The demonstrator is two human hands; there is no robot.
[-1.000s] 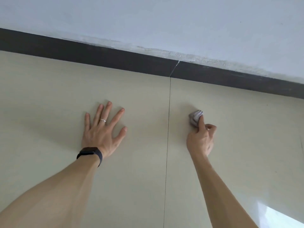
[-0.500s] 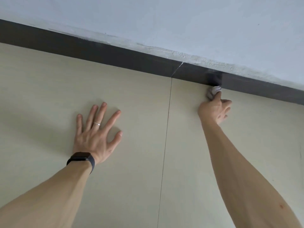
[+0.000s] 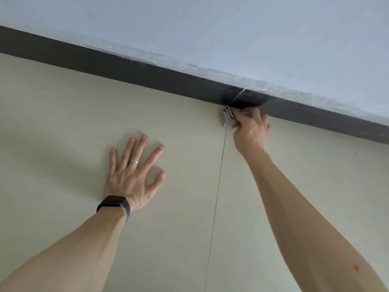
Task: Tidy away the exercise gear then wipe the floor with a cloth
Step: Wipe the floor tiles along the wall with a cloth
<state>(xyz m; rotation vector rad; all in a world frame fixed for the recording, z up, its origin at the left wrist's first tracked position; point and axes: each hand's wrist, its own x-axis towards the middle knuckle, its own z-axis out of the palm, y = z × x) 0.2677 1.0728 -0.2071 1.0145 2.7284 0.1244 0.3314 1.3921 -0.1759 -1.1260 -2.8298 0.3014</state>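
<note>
Two bare forearms reach out over the pale tiled floor [image 3: 63, 123]. The left hand [image 3: 132, 175] lies flat on a tile with fingers spread, holding nothing; a black smartwatch [image 3: 113, 204] is on its wrist and a thin ring [image 3: 134, 161] on one finger. Farther out, the right hand [image 3: 250, 131] is closed around a bunched grey cloth [image 3: 227, 118], pressed where the floor's grout line [image 3: 216, 197] meets the dark skirting board [image 3: 126, 66]. Above that is the light wall [image 3: 231, 28].

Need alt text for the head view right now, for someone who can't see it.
The right hand presses a bunched grey cloth against the dark skirting where it meets the beige floor. The left hand lies flat, fingers spread.
</note>
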